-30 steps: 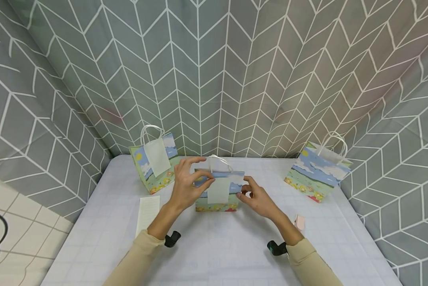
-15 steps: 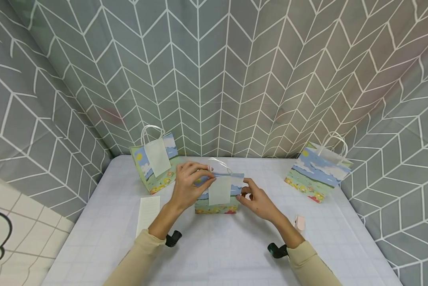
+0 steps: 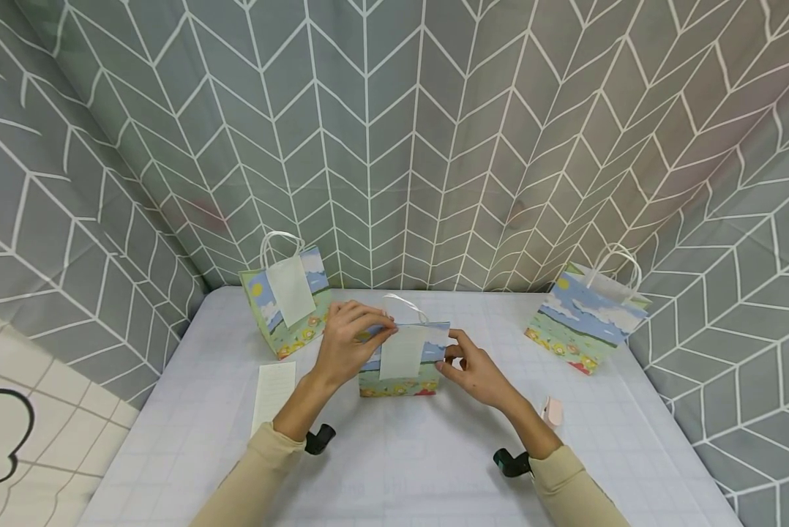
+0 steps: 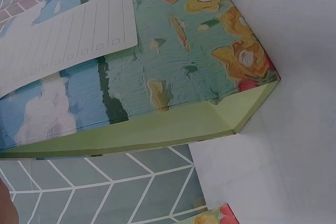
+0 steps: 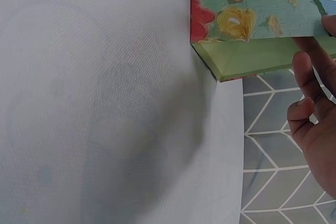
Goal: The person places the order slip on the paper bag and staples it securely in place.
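A small paper gift bag (image 3: 397, 386) with a sky and flower print stands upright at the middle of the table. Against its front hangs a lined paper slip (image 3: 401, 354), whose printed lines and small boxes show in the left wrist view. My left hand (image 3: 347, 340) pinches the slip's top corner at the bag's upper rim. At the bag's right side, my right hand (image 3: 476, 371) grips the edge, thumb on the front and fingers by the green side panel (image 5: 252, 59). The bag's white handle (image 3: 408, 304) rises behind, partly hidden by my left hand.
A similar bag (image 3: 315, 326) with a paper slip stands back left, and another bag (image 3: 582, 315) back right. A pad of lined paper (image 3: 274, 391) lies left, and a small pink object (image 3: 552, 411) lies right of my right wrist. A patterned curtain (image 3: 394, 146) borders the table.
The raised fingers of my left hand have come down toward the bag's rim. The bag and its handle have shifted slightly toward me. My right hand keeps nearly the same place.
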Action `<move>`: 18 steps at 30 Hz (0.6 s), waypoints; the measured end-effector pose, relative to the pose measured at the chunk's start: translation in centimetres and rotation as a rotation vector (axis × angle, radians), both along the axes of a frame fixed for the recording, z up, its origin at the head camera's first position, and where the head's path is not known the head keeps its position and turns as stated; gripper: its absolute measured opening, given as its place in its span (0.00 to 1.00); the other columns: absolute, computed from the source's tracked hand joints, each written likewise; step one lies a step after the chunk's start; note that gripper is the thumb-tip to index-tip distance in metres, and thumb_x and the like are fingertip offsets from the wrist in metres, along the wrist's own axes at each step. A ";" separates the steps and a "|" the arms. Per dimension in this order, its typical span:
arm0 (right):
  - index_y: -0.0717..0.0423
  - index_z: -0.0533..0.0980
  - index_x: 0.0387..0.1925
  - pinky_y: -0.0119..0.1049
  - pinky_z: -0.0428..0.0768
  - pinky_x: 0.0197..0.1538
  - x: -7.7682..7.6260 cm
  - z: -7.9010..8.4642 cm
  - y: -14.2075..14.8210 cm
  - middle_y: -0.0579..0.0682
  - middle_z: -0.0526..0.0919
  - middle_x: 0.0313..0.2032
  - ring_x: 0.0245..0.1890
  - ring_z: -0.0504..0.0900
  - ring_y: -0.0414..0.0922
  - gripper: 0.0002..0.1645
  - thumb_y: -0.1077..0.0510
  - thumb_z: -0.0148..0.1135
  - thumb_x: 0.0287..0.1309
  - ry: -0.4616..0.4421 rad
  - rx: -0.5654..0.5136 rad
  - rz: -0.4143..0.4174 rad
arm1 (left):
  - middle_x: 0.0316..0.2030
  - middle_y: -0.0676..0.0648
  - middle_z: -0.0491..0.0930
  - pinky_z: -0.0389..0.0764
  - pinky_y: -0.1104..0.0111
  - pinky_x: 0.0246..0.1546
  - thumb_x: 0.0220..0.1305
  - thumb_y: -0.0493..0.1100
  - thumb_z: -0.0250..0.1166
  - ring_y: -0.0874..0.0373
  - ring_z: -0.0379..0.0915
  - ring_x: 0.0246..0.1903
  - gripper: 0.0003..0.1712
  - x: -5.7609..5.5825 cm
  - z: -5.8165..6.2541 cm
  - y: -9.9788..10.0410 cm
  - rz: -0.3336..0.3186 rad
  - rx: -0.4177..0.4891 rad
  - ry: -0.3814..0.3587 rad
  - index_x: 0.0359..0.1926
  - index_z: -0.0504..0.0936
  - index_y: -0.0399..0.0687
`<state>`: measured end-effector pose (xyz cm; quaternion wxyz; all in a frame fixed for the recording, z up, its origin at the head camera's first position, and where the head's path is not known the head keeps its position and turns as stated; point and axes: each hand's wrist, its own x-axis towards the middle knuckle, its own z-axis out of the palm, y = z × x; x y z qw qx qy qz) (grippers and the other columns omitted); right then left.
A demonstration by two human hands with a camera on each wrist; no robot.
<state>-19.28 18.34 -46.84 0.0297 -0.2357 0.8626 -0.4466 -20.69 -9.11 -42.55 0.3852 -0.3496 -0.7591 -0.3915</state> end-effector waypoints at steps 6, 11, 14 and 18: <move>0.45 0.65 0.64 0.36 0.67 0.40 0.0 0.0 0.2 0.42 0.86 0.37 0.39 0.75 0.41 0.27 0.55 0.63 0.68 0.019 -0.005 0.009 | 0.32 0.52 0.86 0.63 0.59 0.42 0.47 0.38 0.81 0.57 0.78 0.35 0.15 0.2 0.1 0.1 0.012 0.032 -0.008 0.32 0.82 0.47; 0.46 0.69 0.57 0.35 0.66 0.36 0.0 0.8 0.1 0.44 0.79 0.35 0.36 0.74 0.50 0.23 0.53 0.67 0.64 0.043 -0.015 -0.017 | 0.31 0.51 0.83 0.61 0.59 0.43 0.46 0.38 0.82 0.57 0.75 0.33 0.21 0.3 0.0 0.1 0.034 0.044 -0.046 0.31 0.76 0.47; 0.47 0.72 0.50 0.37 0.65 0.37 -0.1 1.5 -0.1 0.48 0.72 0.37 0.37 0.69 0.54 0.20 0.51 0.70 0.61 0.070 -0.004 -0.065 | 0.30 0.51 0.81 0.61 0.59 0.42 0.46 0.38 0.82 0.57 0.74 0.32 0.21 0.3 0.0 0.2 0.034 0.048 -0.055 0.31 0.75 0.47; 0.46 0.75 0.46 0.44 0.68 0.46 -0.5 1.8 -0.4 0.48 0.70 0.47 0.45 0.69 0.48 0.17 0.48 0.72 0.59 0.142 -0.035 -0.102 | 0.30 0.52 0.81 0.61 0.59 0.42 0.46 0.37 0.82 0.58 0.74 0.32 0.21 0.3 -0.1 0.2 0.034 0.050 -0.059 0.31 0.75 0.47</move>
